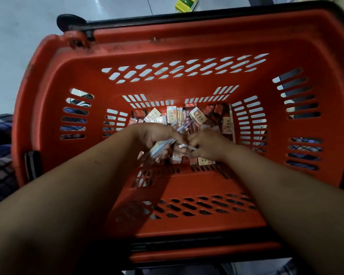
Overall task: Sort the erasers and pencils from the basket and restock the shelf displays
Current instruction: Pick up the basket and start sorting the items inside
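Our left hand (155, 135) and right hand (205, 143) deep in the basket (187, 42) side by side, pencils (161, 148) in our left, erasers (197, 117) on basket floor under and behind them, box (185, 3) on ground (28, 36) beyond basket

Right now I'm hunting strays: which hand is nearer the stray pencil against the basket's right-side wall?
Right. The right hand, pinching a white pencil, is close beside the stray pencil; the left hand is farther across, gripping a pencil bundle.
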Tool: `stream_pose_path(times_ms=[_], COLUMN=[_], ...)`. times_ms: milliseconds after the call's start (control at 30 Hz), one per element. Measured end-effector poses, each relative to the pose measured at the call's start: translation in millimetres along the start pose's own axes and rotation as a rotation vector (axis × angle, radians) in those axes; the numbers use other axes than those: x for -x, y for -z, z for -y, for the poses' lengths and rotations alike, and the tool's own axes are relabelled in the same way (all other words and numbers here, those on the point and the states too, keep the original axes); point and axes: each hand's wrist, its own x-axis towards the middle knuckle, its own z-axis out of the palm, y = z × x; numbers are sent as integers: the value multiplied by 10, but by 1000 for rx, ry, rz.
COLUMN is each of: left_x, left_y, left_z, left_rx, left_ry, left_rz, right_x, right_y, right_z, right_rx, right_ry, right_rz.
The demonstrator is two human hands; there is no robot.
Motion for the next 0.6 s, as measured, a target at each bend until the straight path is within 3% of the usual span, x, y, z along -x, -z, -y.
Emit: stream_pose_path(times_ms=[200,300,400,600], left_x=[123,67,4,-183], left_y=[81,207,263,159], left_z=[-95,-39,95,235], left_rx=[169,334,325,348], left_ry=[-80,-182,-180,-242], left_rz=[23,-47,-116,-267], right_x=[-22,2,13,-31], right_y=[-23,31,187,281], right_z=[15,12,71,56], right_rx=[-127,-365,-662,-1029], right_ry=[-40,-99,-207,-310], right_rz=[-59,-216,-337,-271])
